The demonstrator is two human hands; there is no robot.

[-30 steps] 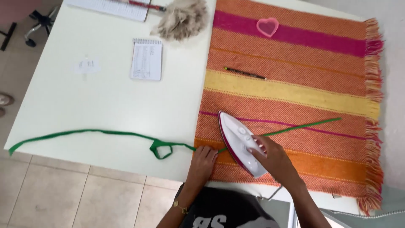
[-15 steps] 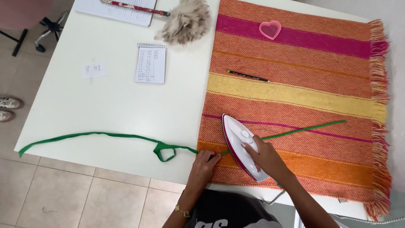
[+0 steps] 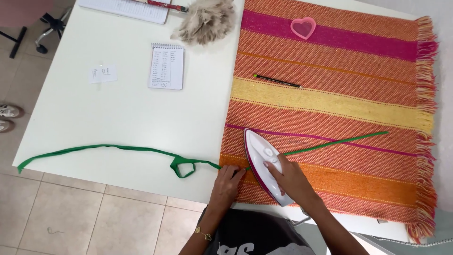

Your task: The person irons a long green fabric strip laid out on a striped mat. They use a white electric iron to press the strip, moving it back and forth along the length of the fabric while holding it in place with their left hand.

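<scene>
On striped blanket (image 3: 330,99), right hand (image 3: 290,179) grips iron (image 3: 264,163) over green ribbon (image 3: 118,150).

Single head view – high above, looking down, table (image 3: 122,118) near

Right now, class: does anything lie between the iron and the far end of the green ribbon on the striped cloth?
Nothing visible does. The iron, under the right hand, sits on the green ribbon, which runs bare across the striped cloth. The pencil lies well apart.
</scene>
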